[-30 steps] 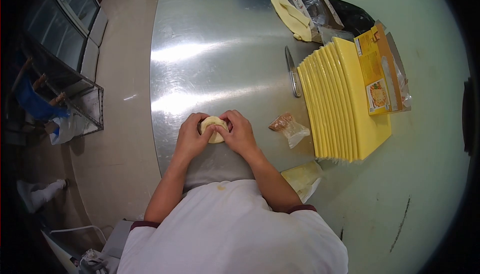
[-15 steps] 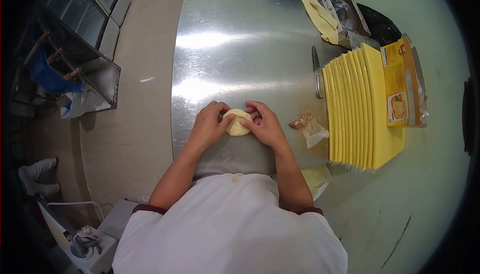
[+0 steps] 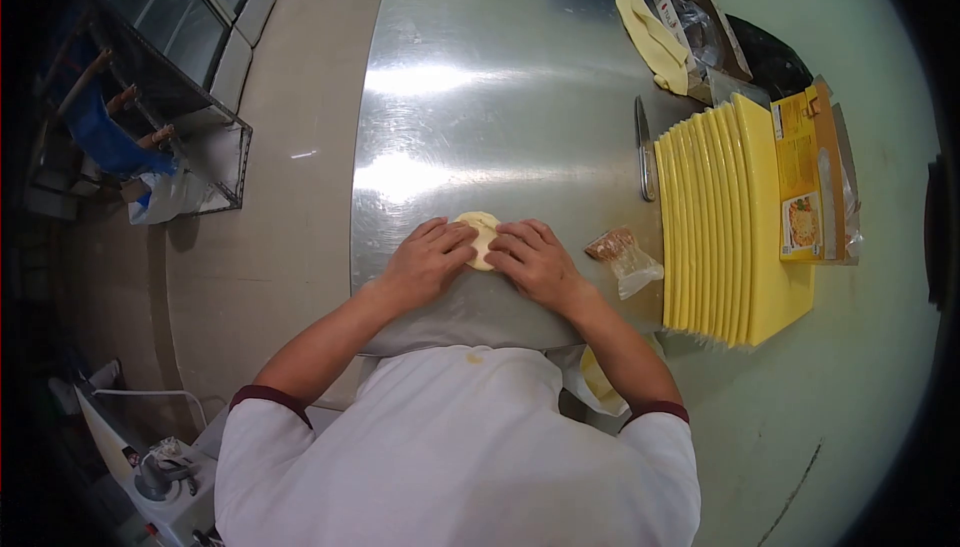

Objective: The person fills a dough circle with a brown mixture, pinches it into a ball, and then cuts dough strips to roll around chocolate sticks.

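Observation:
A round, pale piece of dough (image 3: 484, 238) lies on the steel table in front of me, dented on top. My left hand (image 3: 432, 255) rests on its left side, palm down with the fingers laid flat over the edge. Pressing from the opposite side is my right hand (image 3: 535, 259), its fingers slightly spread and their tips on the dough. Both thumbs are partly hidden. To the right of my right hand sits a clear plastic bag (image 3: 633, 269) with brown, crumbly-looking contents.
The steel table (image 3: 440, 127) carries a knife (image 3: 643, 152) along its right side. Beside it stands a row of yellow wrapped slabs (image 3: 710, 222) with a yellow box (image 3: 800, 177) on top. Farther back lie a folded pale sheet (image 3: 652, 39) and an opened carton (image 3: 715, 32).
Both hands have turned from thumbs pinching the dough to palms down, fingers flat on it. The elbows have spread outward, and the dough looks flatter.

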Motion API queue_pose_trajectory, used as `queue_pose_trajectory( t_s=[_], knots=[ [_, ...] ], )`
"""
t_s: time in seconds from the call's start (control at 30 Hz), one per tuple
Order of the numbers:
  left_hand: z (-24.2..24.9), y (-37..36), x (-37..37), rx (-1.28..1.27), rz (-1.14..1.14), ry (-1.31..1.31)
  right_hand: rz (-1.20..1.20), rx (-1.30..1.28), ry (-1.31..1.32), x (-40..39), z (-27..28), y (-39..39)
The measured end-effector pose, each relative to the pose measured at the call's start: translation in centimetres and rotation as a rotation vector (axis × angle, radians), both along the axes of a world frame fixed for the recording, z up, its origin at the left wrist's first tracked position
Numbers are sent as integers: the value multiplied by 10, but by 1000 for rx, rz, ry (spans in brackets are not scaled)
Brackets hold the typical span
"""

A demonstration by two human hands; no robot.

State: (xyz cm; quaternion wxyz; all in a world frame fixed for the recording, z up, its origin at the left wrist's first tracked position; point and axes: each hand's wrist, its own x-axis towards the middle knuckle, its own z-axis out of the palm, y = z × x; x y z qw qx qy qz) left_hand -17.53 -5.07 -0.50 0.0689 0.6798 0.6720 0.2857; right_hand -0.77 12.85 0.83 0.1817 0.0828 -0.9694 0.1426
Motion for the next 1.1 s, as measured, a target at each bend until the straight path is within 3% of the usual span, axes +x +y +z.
queue_pose_trajectory(
  t_s=[0.13, 0.23, 0.33, 0.43, 0.53, 0.63, 0.73, 0.83, 0.93, 1.1],
  knots=[
    [6, -4, -1, -79, -41, 106, -8, 51, -61, 3, 17, -6],
    [7, -3, -3, -84, -44, 111, -100, -301, 11, -2, 17, -6],
    [5, -2, -3, -63, -54, 145, -385, -501, -59, -23, 21, -14],
    [4, -3, -1, -58, -27, 184, -479, -612, -249, -38, 5, -9],
    [6, -7, 4, -47, -1, 164, -578, -601, -177, -36, -7, -8],
    [30, -4, 5, -133, 11, 75, -603, -580, -119, -36, -12, -14],
    [23, 6, 10, -34, 103, -217, -577, -720, -246, -32, -6, -7],
    [3, 22, 11, 4, 85, -240, -504, -912, -180, -21, 8, -4],
    [4, 22, 12, -4, 92, -238, -224, -150, -53, 7, 16, 7],
    [4, 22, 12, 11, 64, -234, -102, 51, -49, 5, 3, 2]
  ],
)
